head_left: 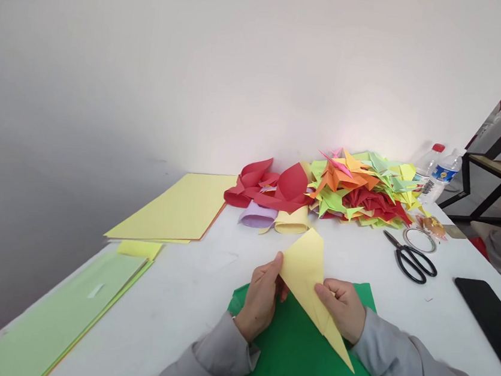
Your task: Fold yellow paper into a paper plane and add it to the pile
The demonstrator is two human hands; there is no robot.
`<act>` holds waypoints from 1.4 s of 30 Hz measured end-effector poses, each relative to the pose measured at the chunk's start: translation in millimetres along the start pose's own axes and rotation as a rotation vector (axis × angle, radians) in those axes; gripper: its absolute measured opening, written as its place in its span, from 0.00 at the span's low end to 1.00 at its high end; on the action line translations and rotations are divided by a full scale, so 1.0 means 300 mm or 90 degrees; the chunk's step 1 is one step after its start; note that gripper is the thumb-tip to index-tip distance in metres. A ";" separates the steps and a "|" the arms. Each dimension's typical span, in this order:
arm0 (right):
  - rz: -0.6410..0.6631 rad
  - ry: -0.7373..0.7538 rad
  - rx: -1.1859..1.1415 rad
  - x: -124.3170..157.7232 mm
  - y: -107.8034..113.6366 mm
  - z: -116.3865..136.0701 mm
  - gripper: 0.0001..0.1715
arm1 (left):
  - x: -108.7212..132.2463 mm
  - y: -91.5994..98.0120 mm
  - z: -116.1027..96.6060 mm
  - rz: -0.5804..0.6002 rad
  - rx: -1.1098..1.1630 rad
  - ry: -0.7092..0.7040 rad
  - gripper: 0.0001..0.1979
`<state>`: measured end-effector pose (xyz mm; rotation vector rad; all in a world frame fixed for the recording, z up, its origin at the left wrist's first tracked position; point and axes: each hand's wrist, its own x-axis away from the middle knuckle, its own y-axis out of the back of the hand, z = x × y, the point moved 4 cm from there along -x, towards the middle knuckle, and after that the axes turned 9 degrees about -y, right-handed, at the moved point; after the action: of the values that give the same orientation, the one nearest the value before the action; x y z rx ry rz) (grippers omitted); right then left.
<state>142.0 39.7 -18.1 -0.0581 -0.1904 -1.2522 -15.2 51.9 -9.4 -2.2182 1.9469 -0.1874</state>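
Note:
A pale yellow paper folded into a long kite shape (308, 273) is held up between both hands above a dark green sheet (298, 362) on the white table (193, 290). My left hand (260, 301) pinches the kite's left edge, fingers closed on it. My right hand (343, 310) grips the right side near the narrow lower tip, which points toward me. Both arms wear grey sleeves.
A heap of folded paper shapes (359, 188) and curled red, lilac and yellow papers (271, 199) lie at the back. Stacks of yellow sheets (180, 210) and light green sheets (59, 317) sit left. Scissors (411, 261), a tape roll (419, 239), a black phone (489, 318) and water bottles (442, 176) are on the right.

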 end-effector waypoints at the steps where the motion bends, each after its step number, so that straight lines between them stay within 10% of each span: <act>1: 0.001 -0.001 0.002 0.000 0.000 -0.002 0.36 | 0.000 0.000 0.002 0.000 0.005 0.006 0.30; 13: -0.059 -0.008 -0.024 -0.007 0.015 -0.002 0.36 | -0.013 -0.007 -0.008 0.031 0.168 0.086 0.29; 22: -0.094 0.002 -0.029 0.000 0.017 -0.003 0.34 | 0.107 -0.122 0.050 0.307 0.000 0.152 0.26; 42: -0.210 0.024 -0.028 0.004 0.018 0.013 0.35 | 0.136 -0.144 0.075 0.369 -0.050 0.186 0.30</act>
<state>147.0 40.9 -13.8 -0.0418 -0.1437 -1.5853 36.8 18.1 -23.1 -1.6373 2.6981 -0.3662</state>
